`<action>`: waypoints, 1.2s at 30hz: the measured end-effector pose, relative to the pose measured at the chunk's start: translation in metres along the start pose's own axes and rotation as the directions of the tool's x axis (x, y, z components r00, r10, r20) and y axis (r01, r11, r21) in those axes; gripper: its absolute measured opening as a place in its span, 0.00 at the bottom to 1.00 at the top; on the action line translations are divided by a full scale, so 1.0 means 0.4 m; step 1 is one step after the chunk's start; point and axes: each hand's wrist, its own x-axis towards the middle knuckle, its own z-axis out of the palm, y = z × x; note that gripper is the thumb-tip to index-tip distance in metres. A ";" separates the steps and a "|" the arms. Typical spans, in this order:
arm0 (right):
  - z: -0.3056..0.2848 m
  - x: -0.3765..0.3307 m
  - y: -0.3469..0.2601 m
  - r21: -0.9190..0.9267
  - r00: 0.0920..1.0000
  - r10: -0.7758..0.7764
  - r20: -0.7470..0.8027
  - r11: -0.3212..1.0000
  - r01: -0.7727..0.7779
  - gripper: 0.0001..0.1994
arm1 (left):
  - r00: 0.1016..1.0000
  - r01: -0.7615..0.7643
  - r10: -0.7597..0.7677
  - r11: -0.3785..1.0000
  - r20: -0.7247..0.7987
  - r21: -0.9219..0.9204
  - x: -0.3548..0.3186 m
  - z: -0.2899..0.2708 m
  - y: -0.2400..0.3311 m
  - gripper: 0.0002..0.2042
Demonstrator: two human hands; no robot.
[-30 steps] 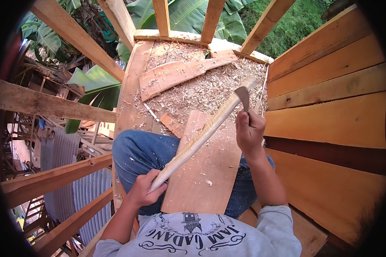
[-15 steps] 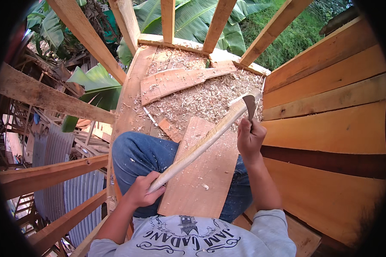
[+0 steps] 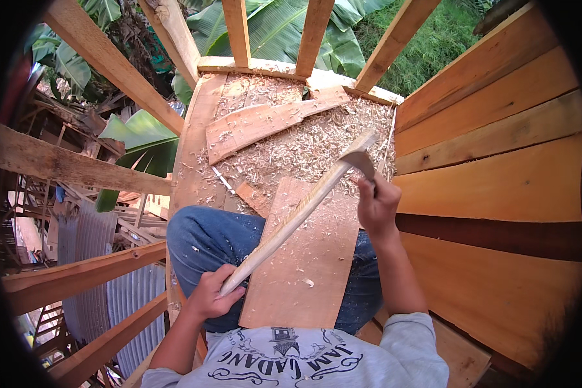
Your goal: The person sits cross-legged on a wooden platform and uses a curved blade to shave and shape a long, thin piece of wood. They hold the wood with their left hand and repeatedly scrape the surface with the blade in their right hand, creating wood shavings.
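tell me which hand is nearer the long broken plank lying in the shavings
Right. The right hand holds the grey metal blade by the shavings, just below the long broken plank. The left hand grips the pale wooden stick's low end, much farther back.

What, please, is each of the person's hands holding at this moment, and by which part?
The left hand grips the near, lower end of a long pale wooden stick. The right hand holds a small metal blade by its handle end.

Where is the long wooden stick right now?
In the head view's middle, the long pale wooden stick slants across the flat board on the lap, between left hand and right hand.
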 end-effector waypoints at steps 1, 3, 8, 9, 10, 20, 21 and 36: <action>-0.026 0.022 0.028 -0.091 1.000 -0.019 -0.015 0.996 0.017 0.12 | 1.000 -0.003 0.003 1.000 -0.003 -0.009 0.003 0.002 0.004 0.13; -0.024 0.026 0.019 -0.014 0.999 0.014 -0.050 1.000 -0.014 0.11 | 1.000 -0.002 0.002 1.000 -0.030 -0.028 0.012 0.007 0.005 0.12; 0.007 -0.019 -0.012 -0.142 0.868 -0.433 0.241 0.869 0.473 0.19 | 0.999 -0.008 0.008 1.000 -0.038 -0.001 -0.009 0.007 -0.015 0.11; 0.021 -0.033 -0.028 -0.131 0.844 -0.413 0.341 0.869 0.478 0.20 | 0.999 -0.023 0.022 1.000 -0.045 -0.008 0.006 0.009 -0.010 0.11; 0.043 -0.047 -0.031 -0.089 0.831 -0.444 0.336 0.863 0.497 0.21 | 0.998 -0.037 0.037 0.999 -0.053 -0.016 0.013 0.010 -0.006 0.12; 0.014 -0.010 -0.013 0.071 0.997 -0.027 -0.074 0.997 0.032 0.13 | 1.000 -0.015 0.014 1.000 -0.021 -0.021 0.006 0.003 -0.010 0.11; 0.007 -0.004 -0.025 0.093 0.999 0.012 -0.051 0.996 -0.007 0.13 | 0.999 -0.030 0.029 0.999 -0.035 -0.022 0.001 0.004 -0.012 0.10; -0.060 -0.030 -0.059 0.419 0.939 0.244 0.243 0.847 -0.328 0.08 | 0.999 0.017 -0.012 0.987 0.032 -0.159 0.005 -0.020 -0.023 0.11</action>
